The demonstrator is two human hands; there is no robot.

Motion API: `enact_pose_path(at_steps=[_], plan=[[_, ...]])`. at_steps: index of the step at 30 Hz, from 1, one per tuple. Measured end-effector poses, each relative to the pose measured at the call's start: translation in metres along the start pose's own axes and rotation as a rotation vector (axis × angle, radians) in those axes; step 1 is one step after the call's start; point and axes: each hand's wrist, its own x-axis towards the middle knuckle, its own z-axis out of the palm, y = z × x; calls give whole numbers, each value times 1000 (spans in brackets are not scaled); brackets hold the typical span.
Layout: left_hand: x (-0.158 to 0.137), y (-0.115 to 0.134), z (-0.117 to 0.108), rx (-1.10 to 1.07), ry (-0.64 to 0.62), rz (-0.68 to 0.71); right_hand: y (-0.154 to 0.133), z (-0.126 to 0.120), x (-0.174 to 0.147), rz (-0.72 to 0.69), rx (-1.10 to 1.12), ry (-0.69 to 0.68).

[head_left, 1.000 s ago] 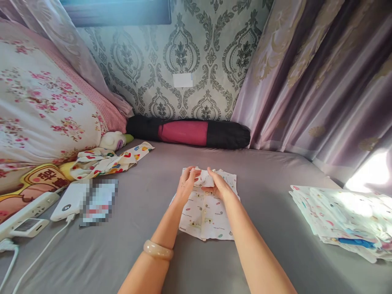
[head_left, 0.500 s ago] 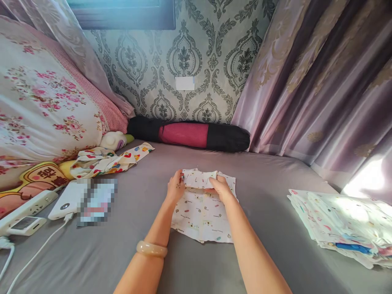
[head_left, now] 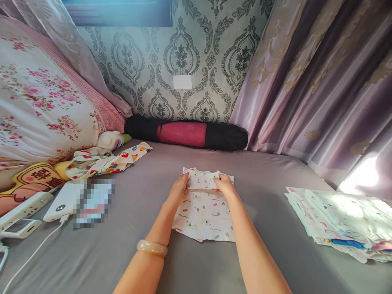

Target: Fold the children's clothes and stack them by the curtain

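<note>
A small white printed garment (head_left: 203,214) lies on the grey bed sheet (head_left: 137,212) in front of me, its far part folded over into a narrow band. My left hand (head_left: 180,188) pinches the left end of this band, thumb on top. At the right end, my right hand (head_left: 225,185) grips the band the same way, the fingers partly hidden under the cloth. The near part of the garment lies flat between my forearms. A pale bangle (head_left: 152,248) is on my left wrist.
Folded printed clothes (head_left: 339,222) are stacked at the right. A black and pink roll bag (head_left: 183,134) lies along the wall. To the left are a patterned cloth (head_left: 104,162), a white power bank (head_left: 63,202), a power strip (head_left: 27,208) and a floral pillow (head_left: 45,94).
My left hand has shifted slightly right and its grip has closed more over the band's end. The right hand has moved slightly. The camera view has shifted a little.
</note>
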Motion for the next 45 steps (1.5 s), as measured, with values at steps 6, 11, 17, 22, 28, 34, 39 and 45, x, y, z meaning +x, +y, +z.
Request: enact_pose_path(at_steps=[6,11,17,22,28,34,39,45], plan=[[-4,7,3,353,-92,-13,3,-12,3,17,-187,32],[-5,10,9,549,-91,-56,0,-16,-4,9,-408,117],[-2,10,10,615,-121,-57,-6,-9,-18,-36,-669,182],[4,18,8,624,-131,-41,-14,3,-30,-229,-769,214],[9,34,17,632,-107,165,-15,29,-37,-548,-884,38],[13,23,29,575,-140,136,-2,38,-38,-506,-874,-2],[15,9,35,575,-120,139,6,39,-38,-515,-900,9],[18,11,33,550,-144,128,7,39,-35,-511,-903,9]])
